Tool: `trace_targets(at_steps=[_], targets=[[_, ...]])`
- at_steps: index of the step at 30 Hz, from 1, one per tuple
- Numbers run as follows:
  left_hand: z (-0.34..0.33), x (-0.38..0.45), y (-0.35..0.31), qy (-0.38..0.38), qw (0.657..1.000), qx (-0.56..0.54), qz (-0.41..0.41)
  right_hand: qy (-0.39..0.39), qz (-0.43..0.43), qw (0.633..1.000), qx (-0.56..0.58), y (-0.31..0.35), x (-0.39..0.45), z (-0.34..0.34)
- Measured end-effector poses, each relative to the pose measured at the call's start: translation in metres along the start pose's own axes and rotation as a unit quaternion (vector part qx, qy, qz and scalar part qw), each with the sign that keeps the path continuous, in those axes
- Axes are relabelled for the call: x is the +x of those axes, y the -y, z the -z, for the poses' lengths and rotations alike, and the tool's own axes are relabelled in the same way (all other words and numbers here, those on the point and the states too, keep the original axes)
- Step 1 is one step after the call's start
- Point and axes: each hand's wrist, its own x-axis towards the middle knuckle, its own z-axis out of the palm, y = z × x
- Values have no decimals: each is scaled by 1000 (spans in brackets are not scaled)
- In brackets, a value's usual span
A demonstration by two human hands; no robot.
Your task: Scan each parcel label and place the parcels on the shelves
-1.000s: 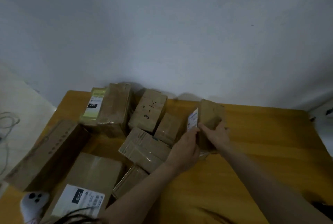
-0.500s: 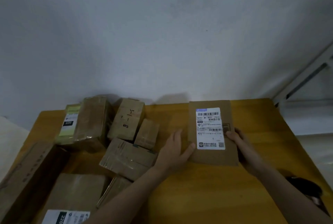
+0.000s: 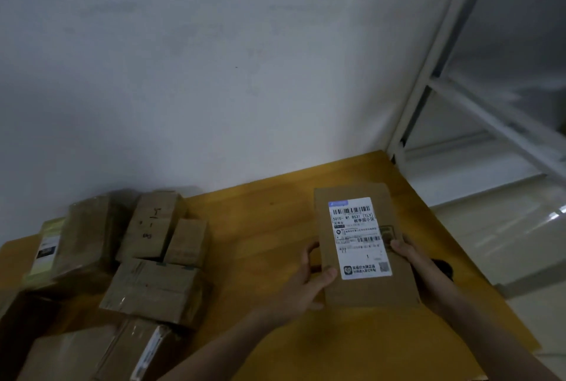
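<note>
1. head view: wooden table (image 3: 269, 227) against the wall, white shelf frame (image 3: 428, 74) to its right.
2. heap of brown boxes (image 3: 153, 285) on the table's left.
3. labelled parcel (image 3: 367, 288) held over the table's right part, white label (image 3: 356, 238) up.
4. left hand (image 3: 303, 285) and right hand (image 3: 419, 264) each clasp a side.

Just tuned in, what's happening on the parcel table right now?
A person is holding a flat cardboard parcel with both hands, the left hand gripping its left edge and the right hand its right edge. Its white shipping label faces up, barcode readable. Whether it rests on the wooden table or is lifted, I cannot tell. A pile of other boxes lies at the table's left. A white shelf frame stands to the right. No scanner is clearly in view.
</note>
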Motion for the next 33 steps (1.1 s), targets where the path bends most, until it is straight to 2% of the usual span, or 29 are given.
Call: trace_targets(at_steps=[3,5,7,9,10,11,13,16,21,25,33], targets=[[-30,1,-2,-28,999,-25,5,26,-6,1000,3,-4,-10,28],[-48,2,-3,-61,998,-36,1,1,-3,1000,-7,-8,-13,49],[-60,3,-2,-90,994,-56,0,-115,8,991,-67,-18,-10,75],[-71,2,-2,-114,991,-71,-1,-266,3,943,-201,-31,-5,104],[-75,1,-2,-127,989,-79,-4,-306,-21,917,-256,-38,-3,116],[-80,0,-2,-141,986,-88,-8,-314,-57,903,-288,-49,2,128],[-88,-3,-2,-173,980,-99,-17,-268,-145,904,-300,-62,6,139],[-99,-7,1,-221,970,-94,-23,-177,-185,919,-299,-82,16,148],[-115,-17,14,-280,955,-98,-15,-128,-175,925,-313,-92,31,154],[-125,-27,18,-299,949,-98,-10,-99,-163,933,-304,-89,24,158],[-123,-53,15,-318,942,-99,-32,-95,-93,950,-282,-69,-14,143]])
